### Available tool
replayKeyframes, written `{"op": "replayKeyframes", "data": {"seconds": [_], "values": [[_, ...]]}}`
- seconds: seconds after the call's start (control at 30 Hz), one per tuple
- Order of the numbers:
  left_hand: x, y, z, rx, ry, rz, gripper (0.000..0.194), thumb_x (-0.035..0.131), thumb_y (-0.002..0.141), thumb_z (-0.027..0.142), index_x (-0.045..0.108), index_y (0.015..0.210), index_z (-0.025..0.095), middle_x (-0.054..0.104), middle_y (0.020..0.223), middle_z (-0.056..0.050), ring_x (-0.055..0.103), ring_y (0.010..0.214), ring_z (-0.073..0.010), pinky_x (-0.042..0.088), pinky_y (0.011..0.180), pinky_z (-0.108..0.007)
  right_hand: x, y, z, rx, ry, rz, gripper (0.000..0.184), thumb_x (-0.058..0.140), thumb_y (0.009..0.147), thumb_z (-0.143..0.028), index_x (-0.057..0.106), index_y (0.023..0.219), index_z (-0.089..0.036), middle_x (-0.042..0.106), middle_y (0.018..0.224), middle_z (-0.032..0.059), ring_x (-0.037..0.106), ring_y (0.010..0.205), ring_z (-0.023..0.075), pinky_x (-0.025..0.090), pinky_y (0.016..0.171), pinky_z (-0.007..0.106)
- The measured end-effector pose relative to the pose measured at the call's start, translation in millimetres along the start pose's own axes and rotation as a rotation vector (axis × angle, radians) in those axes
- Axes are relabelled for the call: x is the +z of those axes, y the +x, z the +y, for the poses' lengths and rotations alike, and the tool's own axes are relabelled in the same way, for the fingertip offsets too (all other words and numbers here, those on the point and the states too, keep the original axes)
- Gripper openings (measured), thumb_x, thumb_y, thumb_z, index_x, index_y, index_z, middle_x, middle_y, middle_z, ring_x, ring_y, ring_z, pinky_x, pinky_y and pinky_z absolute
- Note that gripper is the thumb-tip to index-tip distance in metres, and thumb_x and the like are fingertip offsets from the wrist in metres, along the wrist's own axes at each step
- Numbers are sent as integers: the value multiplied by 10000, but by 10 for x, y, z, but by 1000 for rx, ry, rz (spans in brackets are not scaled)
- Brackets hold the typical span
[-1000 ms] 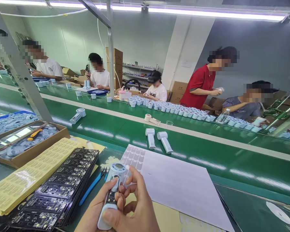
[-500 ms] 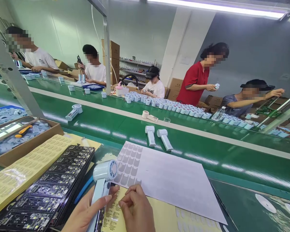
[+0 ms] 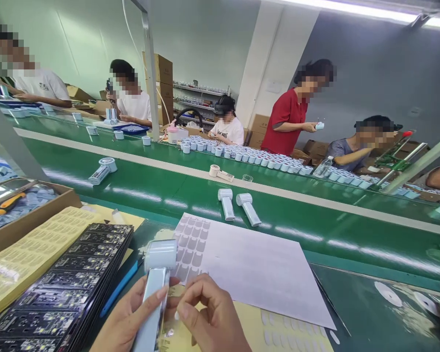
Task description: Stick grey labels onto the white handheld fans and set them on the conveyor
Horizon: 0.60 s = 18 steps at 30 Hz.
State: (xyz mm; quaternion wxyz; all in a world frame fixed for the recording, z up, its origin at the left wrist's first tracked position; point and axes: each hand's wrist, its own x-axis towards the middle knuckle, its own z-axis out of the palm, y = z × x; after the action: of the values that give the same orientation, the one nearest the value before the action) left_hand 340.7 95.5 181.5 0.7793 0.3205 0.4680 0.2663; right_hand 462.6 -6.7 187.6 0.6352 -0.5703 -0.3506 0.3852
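While the cardboard box [image 3: 29, 215] of pale parts sits at the far left with an orange-handled tool [image 3: 7, 203] lying in it, a yellow label sheet [image 3: 33, 249] and a stack of black circuit boards [image 3: 66, 288] fill the bench beside it, a blue-handled tool [image 3: 119, 288] tucked along the stack's edge. Just right of the boards, the left hand [image 3: 126, 318] is wrapped around the handle of a small white handheld fan [image 3: 154, 283], thumb pressed on its side, head pointing away from the person. The right hand [image 3: 209, 318] is close against it, thumb and forefinger pinched together at the handle; whether a small sticker sits between them is too small to tell. Under both hands lies a yellow backing sheet [image 3: 256, 332], and beyond it a white sheet [image 3: 256, 269] with rows of grey stickers at its near-left corner. Two more fans [image 3: 238, 208] rest on the green belt [image 3: 315, 234] farther back, and several other people work along its far side.

As a judgement: whatever goes onto the handle should be lined up square before it is pressed, so the left grip ought to stay firm and steady, with the right fingertips touching only the edge and smoothing from one end toward the other.
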Motion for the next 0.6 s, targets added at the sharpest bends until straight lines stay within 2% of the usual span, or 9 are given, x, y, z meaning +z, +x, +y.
{"op": "replayKeyframes", "data": {"seconds": [0.07, 0.1, 0.2, 0.27, 0.33, 0.4, 0.5, 0.6], "values": [[26, 41, -18, 29, -21, 83, 684, 979, 459, 508, 788, 1058, 240, 774, 1208, -92, 632, 1255, -393, 590, 960, -423, 36, -4, -138, -2, -33, -41, 56, 710, 774, -218, 657, 779, -199, 595, 961, 35, 611, 810, 156, 365, 513, 191], [43, 50, -18, 52, -27, 85, 672, 958, 496, 536, 785, 1075, 242, 765, 1233, -81, 615, 1280, -381, 577, 987, -414, 51, -1, -200, 3, -71, -53, 58, 700, 754, -174, 649, 763, -200, 588, 962, 28, 613, 803, 148, 370, 522, 191], [135, 25, 40, 92, -17, -77, 608, 897, 608, 584, 780, 1105, 253, 764, 1230, -52, 610, 1284, -341, 576, 974, -365, 69, 21, -346, 50, -194, -66, 114, 673, 724, -99, 624, 731, -201, 562, 964, 6, 590, 739, 112, 381, 530, 187], [226, -18, 107, 75, -24, -128, 612, 924, 548, 602, 792, 1037, 258, 782, 1164, -35, 639, 1230, -326, 596, 897, -317, 62, 37, -400, 73, -241, -69, 132, 673, 728, -86, 611, 723, -202, 550, 971, -1, 583, 729, 103, 382, 527, 181], [316, -60, 169, 51, -45, -119, 601, 956, 465, 592, 795, 937, 258, 798, 1059, -25, 672, 1153, -320, 611, 808, -290, 51, 51, -407, 74, -266, -67, 149, 676, 735, -73, 604, 723, -203, 549, 972, -9, 580, 723, 95, 386, 539, 180], [381, -91, 208, 35, -73, -107, 483, 968, 486, 518, 779, 852, 266, 797, 967, -8, 691, 1096, -295, 607, 733, -257, 46, 64, -360, 65, -289, -57, 162, 680, 739, -61, 608, 726, -206, 556, 970, -19, 577, 713, 89, 387, 555, 187], [429, -123, 225, -26, -71, -63, 268, 884, 677, 417, 768, 862, 262, 786, 910, -5, 708, 1041, -254, 581, 617, -218, 54, 88, -213, -50, -395, -13, 192, 717, 723, -49, 612, 740, -208, 568, 955, -32, 562, 675, 84, 400, 594, 215], [465, -163, 216, -41, 14, 8, 285, 813, 782, 396, 769, 1020, 244, 787, 959, -27, 721, 1036, -256, 597, 627, -243, 58, 109, -97, -227, -463, 55, 215, 746, 693, -45, 617, 753, -206, 574, 932, -33, 542, 638, 80, 416, 614, 230]]}}
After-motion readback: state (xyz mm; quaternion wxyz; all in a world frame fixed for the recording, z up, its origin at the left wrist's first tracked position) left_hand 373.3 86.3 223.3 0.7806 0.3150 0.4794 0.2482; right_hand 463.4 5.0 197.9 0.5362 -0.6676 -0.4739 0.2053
